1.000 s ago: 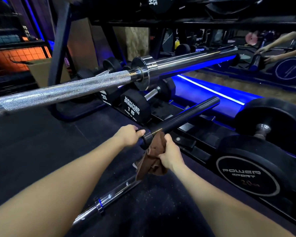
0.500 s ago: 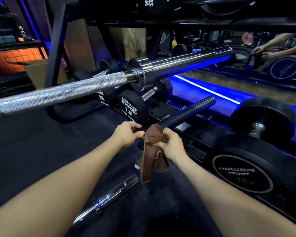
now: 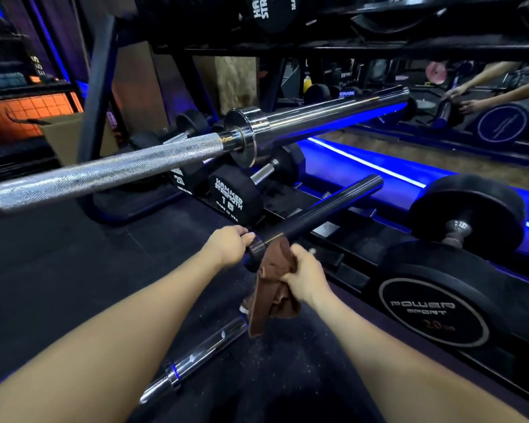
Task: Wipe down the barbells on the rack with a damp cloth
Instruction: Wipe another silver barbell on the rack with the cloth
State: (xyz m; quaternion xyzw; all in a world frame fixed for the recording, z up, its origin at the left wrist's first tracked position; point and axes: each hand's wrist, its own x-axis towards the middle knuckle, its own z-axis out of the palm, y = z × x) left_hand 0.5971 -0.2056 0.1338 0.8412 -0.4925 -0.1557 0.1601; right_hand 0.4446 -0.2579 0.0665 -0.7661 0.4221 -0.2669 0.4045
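Note:
A barbell with a black sleeve [image 3: 327, 206] and a chrome shaft [image 3: 196, 355] runs from lower left to upper right. My left hand [image 3: 228, 247] grips it at the collar where shaft meets sleeve. My right hand [image 3: 306, 277] holds a brown cloth [image 3: 272, 288] bunched against the near end of the black sleeve, with the cloth's tail hanging down. A second barbell [image 3: 129, 170], chrome with a knurled shaft, lies higher across the view, its smooth sleeve [image 3: 333, 116] pointing right.
Black dumbbells sit on the low rack: a Hammer Strength one [image 3: 232, 199] behind my hands and a large Power Sport 20 [image 3: 431, 312] at right. A dark rack frame [image 3: 98, 87] stands at left. A mirror [image 3: 486, 99] at upper right reflects arms. The floor is black rubber.
My right hand with the cloth slid a little along the black sleeve near the collar and back. My left hand kept its grip at the collar.

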